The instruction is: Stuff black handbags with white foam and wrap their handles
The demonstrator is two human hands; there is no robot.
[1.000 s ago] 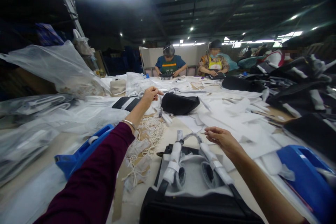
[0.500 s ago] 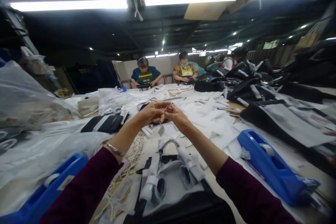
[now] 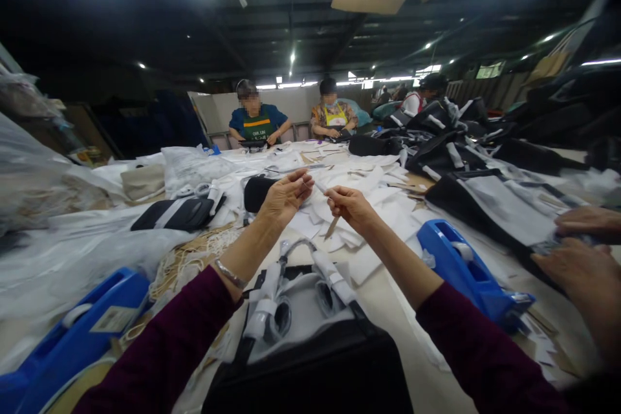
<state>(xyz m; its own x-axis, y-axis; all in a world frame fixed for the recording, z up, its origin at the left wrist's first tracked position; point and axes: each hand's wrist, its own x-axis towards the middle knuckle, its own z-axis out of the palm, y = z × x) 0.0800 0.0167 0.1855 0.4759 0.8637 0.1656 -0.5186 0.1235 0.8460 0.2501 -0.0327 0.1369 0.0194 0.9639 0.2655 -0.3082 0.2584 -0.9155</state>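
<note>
My left hand is raised over the table with its fingers pinched together; what they hold is too small to make out. Just right of it, my right hand pinches a thin pale strip that points toward the left hand. A brown tag-like piece hangs below the right hand's fingers. Nearest to me lies a black bag, its handles wrapped in white and clear plastic. Beyond the left hand is a small black pouch.
Blue tape dispensers stand at left and right. Cords lie left of the bag. White sheets and black bags cover the table. Another person's hands work at the right edge. Two people sit opposite.
My hands, together before, have moved apart, and the brown piece now hangs below the right one. The other person's hands have come further into view at right. The view has tilted down.
</note>
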